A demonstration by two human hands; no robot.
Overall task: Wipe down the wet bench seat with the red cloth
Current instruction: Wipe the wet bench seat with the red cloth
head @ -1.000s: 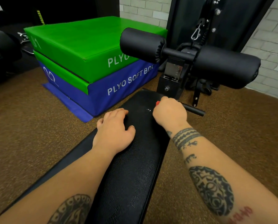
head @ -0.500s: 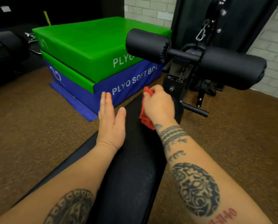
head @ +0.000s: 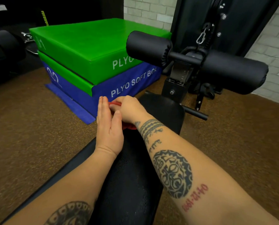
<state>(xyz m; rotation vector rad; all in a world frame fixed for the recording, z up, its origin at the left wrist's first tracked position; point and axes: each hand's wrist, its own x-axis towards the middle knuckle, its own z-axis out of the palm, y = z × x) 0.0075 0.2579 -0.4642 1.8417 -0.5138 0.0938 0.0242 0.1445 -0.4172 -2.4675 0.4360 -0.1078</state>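
Note:
A long black padded bench seat runs from the bottom of the head view up to the machine. Over its far left part my right hand grips the red cloth, which shows as a fold above my knuckles and a bunch under my wrist. My left hand stands on edge just left of it, fingers straight and together, palm turned against the cloth. Most of the cloth is hidden between the two hands.
A green and blue plyo soft box stack sits on the brown floor left of the bench end. Black roller pads on a post stand beyond the bench, with a short bar sticking out to the right. A brick wall lies behind.
My right hand lifted the red cloth off the seat and carried it left. My left hand rose from lying flat on the seat to standing on edge against the cloth.

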